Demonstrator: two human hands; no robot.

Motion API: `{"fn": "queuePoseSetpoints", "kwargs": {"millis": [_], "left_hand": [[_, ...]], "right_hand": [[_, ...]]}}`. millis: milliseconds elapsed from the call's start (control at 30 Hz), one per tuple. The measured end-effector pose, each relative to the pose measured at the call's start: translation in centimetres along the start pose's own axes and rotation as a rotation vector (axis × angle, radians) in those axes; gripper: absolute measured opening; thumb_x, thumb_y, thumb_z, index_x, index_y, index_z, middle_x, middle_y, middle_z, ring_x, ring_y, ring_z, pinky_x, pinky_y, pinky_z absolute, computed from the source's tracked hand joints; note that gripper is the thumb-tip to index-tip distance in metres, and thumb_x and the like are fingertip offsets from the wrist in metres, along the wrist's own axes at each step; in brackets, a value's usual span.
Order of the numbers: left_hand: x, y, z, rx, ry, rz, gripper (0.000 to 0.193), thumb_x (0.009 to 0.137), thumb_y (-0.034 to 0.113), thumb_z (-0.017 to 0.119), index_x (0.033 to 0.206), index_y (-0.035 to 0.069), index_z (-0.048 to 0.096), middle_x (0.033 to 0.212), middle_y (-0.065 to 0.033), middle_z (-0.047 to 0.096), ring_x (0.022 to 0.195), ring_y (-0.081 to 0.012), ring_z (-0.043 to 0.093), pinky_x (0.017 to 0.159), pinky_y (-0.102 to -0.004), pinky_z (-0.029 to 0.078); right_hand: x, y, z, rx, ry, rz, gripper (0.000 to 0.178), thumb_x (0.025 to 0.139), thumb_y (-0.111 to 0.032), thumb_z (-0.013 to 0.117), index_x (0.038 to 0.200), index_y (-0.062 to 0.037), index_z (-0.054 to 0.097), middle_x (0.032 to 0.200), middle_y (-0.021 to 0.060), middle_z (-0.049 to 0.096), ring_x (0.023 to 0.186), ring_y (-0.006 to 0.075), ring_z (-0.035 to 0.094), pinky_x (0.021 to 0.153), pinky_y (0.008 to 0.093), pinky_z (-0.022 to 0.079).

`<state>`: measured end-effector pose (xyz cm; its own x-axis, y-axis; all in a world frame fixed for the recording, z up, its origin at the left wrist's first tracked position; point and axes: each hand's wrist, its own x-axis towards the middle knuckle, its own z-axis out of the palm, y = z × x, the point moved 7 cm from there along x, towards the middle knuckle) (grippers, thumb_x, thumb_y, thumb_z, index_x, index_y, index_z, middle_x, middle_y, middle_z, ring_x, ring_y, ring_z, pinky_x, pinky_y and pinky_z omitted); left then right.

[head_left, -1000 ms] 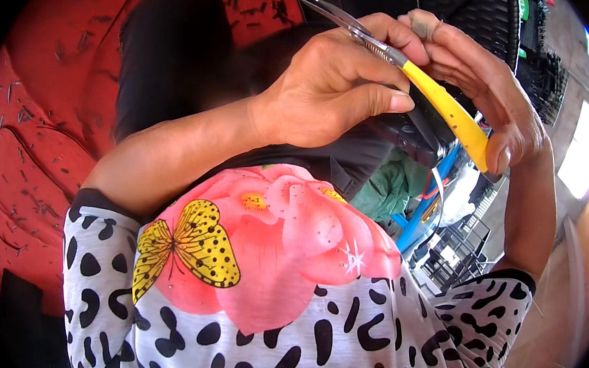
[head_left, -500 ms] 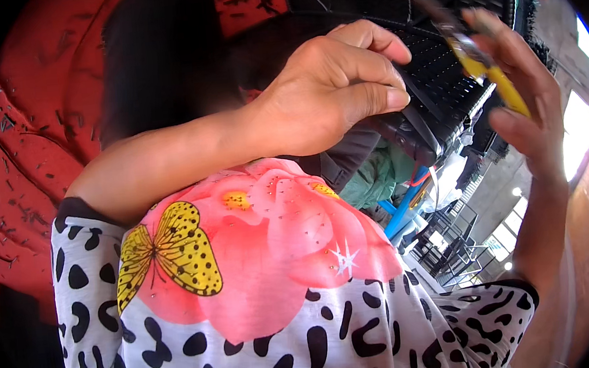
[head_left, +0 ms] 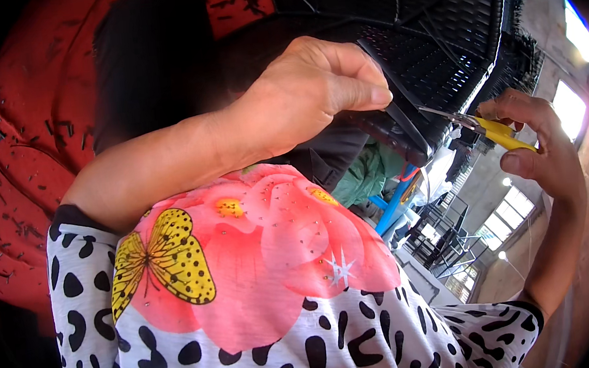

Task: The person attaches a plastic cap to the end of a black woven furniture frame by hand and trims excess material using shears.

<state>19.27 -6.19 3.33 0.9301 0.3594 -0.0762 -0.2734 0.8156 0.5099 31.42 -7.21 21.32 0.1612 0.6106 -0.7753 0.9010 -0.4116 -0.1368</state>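
Observation:
My left hand (head_left: pixel 317 86) is pinched shut, thumb against fingers, on a flat black strip (head_left: pixel 402 118) that runs down past the fingertips. Beside it spreads a black woven wicker piece (head_left: pixel 430 47), with thin frame bars crossing it. In my right hand (head_left: pixel 545 138) are yellow-handled snips (head_left: pixel 499 134). Their thin metal blades point left, close to the lower end of the strip. From this view I cannot tell whether the blades touch the strip.
Red sheeting (head_left: pixel 30 167) on the left is strewn with several small black offcuts. A green bag (head_left: pixel 365 177) and a blue bar (head_left: pixel 397 202) lie beyond my shirt. Black metal frames (head_left: pixel 449 240) stand farther off near windows.
My right hand has brought the snips down and their blades now point left toward the strip. My left hand has shifted slightly left, still pinching the strip.

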Motion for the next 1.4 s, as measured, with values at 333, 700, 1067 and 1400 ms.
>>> {"fn": "queuePoseSetpoints", "kwargs": {"millis": [333,700,1067,1400], "left_hand": [[0.1,0.3,0.0,0.032,-0.031,0.066,0.005,0.081,0.002,0.058,0.078,-0.001,0.062,0.083,-0.0031,0.051,0.068,-0.0067,0.044,0.065,-0.0194,0.037],[0.3,0.1,-0.4,0.078,0.000,0.047,0.006,0.081,0.002,0.059,0.076,-0.001,0.061,0.083,-0.0021,0.052,0.067,-0.0061,0.045,0.063,-0.0187,0.037],[0.7,-0.2,-0.6,0.074,0.001,0.024,0.006,0.080,0.002,0.059,0.075,-0.001,0.061,0.080,-0.0019,0.053,0.067,-0.0065,0.046,0.062,-0.0195,0.037],[1.3,-0.4,-0.9,0.003,-0.016,0.042,0.005,0.079,0.003,0.060,0.078,-0.002,0.062,0.081,-0.0031,0.055,0.071,-0.0066,0.049,0.067,-0.0180,0.038]], "right_hand": [[1.2,-1.3,1.1,-0.046,-0.052,-0.006,0.057,0.062,-0.038,0.074,0.096,0.0060,0.061,0.078,0.0111,0.059,0.070,0.0191,0.057,0.065,0.0289,0.043],[2.1,-2.9,1.5,-0.121,-0.123,-0.030,0.057,0.064,-0.038,0.075,0.095,0.0078,0.061,0.082,0.0145,0.061,0.071,0.0209,0.059,0.068,0.0299,0.046],[2.1,-2.9,1.6,-0.098,-0.124,-0.102,0.051,0.079,-0.039,0.063,0.096,0.0089,0.059,0.070,0.0142,0.058,0.058,0.0177,0.058,0.055,0.0286,0.045],[2.4,-3.0,2.1,0.000,-0.210,0.078,0.045,0.086,-0.036,0.055,0.092,0.0080,0.059,0.058,0.0072,0.047,0.051,0.0119,0.045,0.048,0.0266,0.036]]}}
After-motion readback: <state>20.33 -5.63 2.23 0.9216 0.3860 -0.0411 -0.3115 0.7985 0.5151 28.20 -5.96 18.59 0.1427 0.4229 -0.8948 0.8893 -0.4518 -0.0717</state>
